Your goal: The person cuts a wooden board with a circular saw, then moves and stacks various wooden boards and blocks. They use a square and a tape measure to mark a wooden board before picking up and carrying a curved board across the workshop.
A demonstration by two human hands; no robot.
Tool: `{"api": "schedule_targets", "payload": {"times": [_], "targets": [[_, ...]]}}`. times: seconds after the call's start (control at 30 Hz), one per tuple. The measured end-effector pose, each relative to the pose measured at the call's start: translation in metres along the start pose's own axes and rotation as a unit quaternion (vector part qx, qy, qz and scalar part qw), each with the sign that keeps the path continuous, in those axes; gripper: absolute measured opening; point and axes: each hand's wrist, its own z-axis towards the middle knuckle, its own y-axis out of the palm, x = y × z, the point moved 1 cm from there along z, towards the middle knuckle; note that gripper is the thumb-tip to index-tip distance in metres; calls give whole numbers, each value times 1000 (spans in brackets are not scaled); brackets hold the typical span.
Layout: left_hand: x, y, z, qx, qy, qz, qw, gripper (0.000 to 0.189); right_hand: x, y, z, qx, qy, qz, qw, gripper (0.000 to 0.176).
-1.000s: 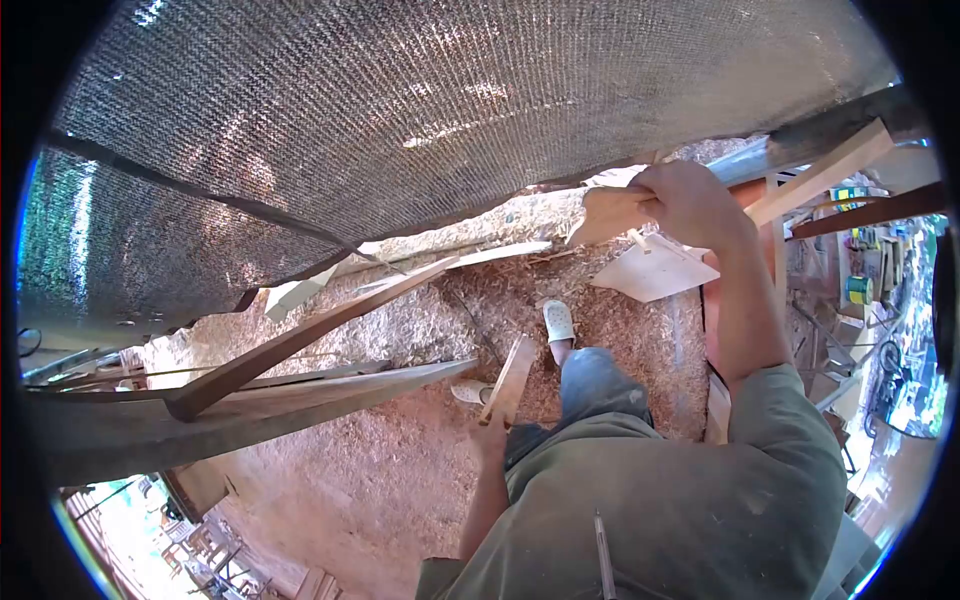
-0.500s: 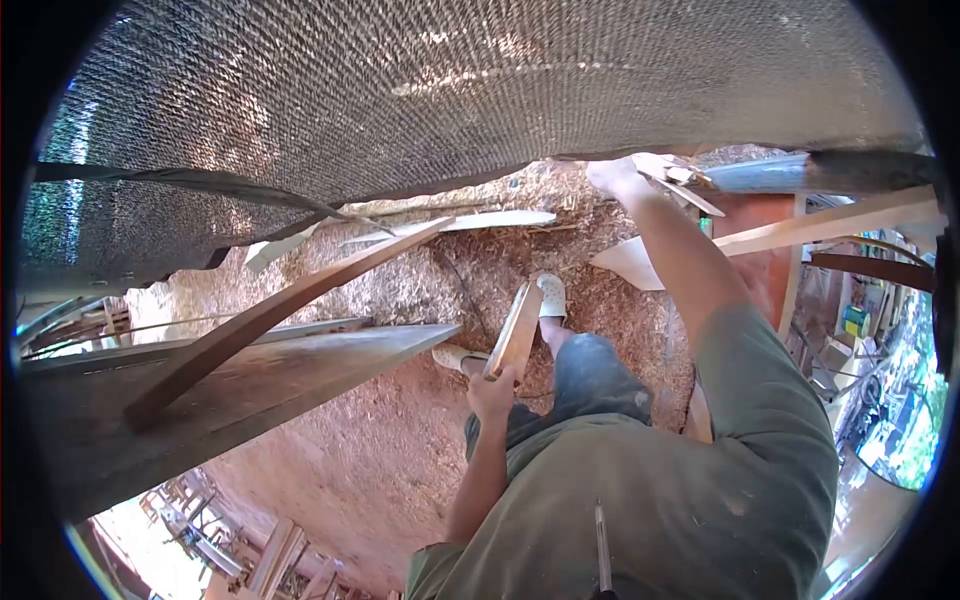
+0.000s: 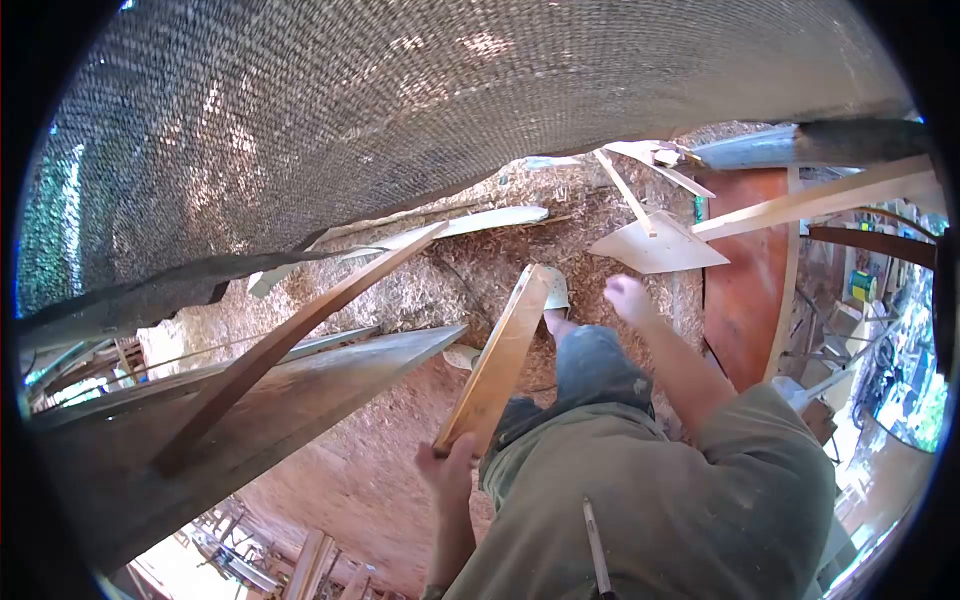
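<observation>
My left hand grips the near end of a light wooden plank, which slants up and away over my knee toward my white shoe. My right hand hangs free over the wood shavings, fingers curled and holding nothing. Beyond it a flat pale board piece lies on the shavings, with a thin stick across it. Several wood offcuts rest farther back by a grey pipe.
Dark shade netting hangs overhead. A long dark beam and a wide plank slant across the left. A reddish panel and a pale batten stand at right. Shavings cover the ground.
My right hand has let go of the offcuts up by the pipe and dropped toward my knee. My left hand has drawn the plank back and nearer, so it looks longer.
</observation>
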Motion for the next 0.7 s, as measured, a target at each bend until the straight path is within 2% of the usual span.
{"api": "schedule_targets", "payload": {"times": [0.03,0.07,0.1,0.17,0.2,0.23,0.27,0.3,0.33,0.37,0.4,0.43,0.5,0.57,0.63,0.7], "targets": [[-1,-10,-5,-1,6,5,1000,26,18,-5,-18,-44,31,-57,997,31],[-2,-19,-9,18,10,-68,997,27,36,-10,-36,-88,63,-112,988,31],[1,-24,-11,35,14,-142,989,28,60,-12,-50,-111,100,-128,981,29],[15,-16,-13,26,14,-164,986,30,128,-7,-69,-127,137,-136,973,27],[25,-3,-11,22,39,-181,982,32,168,0,-74,-164,10,-307,938,24],[35,11,-6,19,63,-201,977,34,186,5,-78,-192,-118,-465,856,22],[40,25,5,23,77,-174,982,33,185,5,-83,-187,-116,-463,858,22],[45,43,21,28,90,-148,985,32,182,0,-85,-169,-1,-301,939,22],[56,65,37,19,103,-152,983,30,180,-7,-88,-143,111,-125,975,22],[67,89,55,10,113,-158,981,29,155,-17,-94,-138,112,-128,976,22],[71,113,80,22,119,-163,979,30,118,-27,-101,-83,205,31,975,24],[73,138,110,34,124,-169,977,30,98,-31,-105,-24,288,189,938,26],[78,188,171,-16,84,-249,965,30,103,-33,-109,-2,286,201,937,29],[95,238,226,11,36,-193,980,33,105,-37,-120,24,282,212,935,32],[115,275,254,36,-6,-194,980,39,108,-42,-134,99,212,158,959,23],[125,302,269,23,-34,-234,971,43,85,-58,-153,112,202,184,956,22]]}}
